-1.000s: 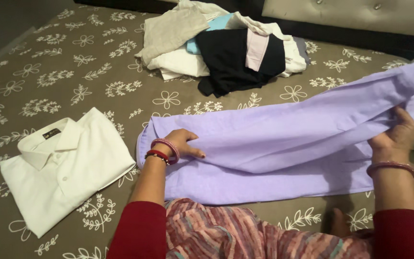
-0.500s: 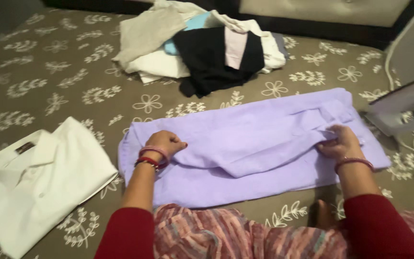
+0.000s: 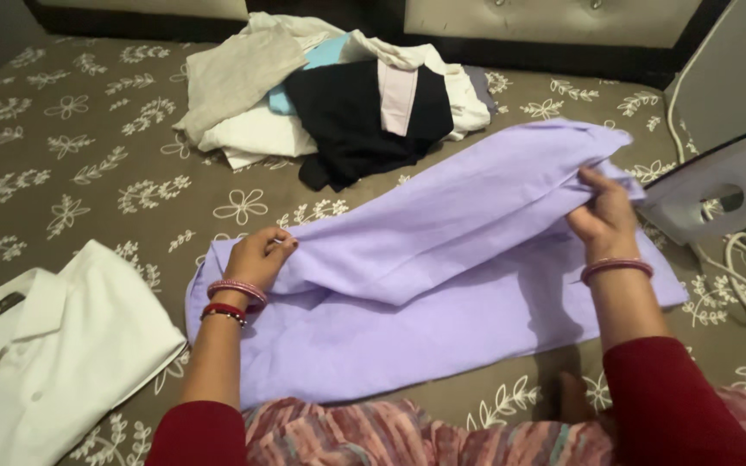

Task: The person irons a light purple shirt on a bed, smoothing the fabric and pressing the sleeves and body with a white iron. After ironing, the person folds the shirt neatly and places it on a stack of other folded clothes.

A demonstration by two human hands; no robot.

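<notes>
Lifting again a fold that lay flat half a second ago, left hand [image 3: 261, 255] and right hand [image 3: 602, 216] both pinch the lilac shirt [image 3: 442, 285] mid-frame, suggesting the fold is being redone.

I'm holding the lilac shirt [image 3: 442, 267] spread across the near edge of the bedspread [image 3: 105, 164], its upper fold lifting off the flat lower layer, wrinkled.

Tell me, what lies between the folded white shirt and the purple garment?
In the head view, only bare flowered bedsheet separates the white shirt from the purple garment.
</notes>
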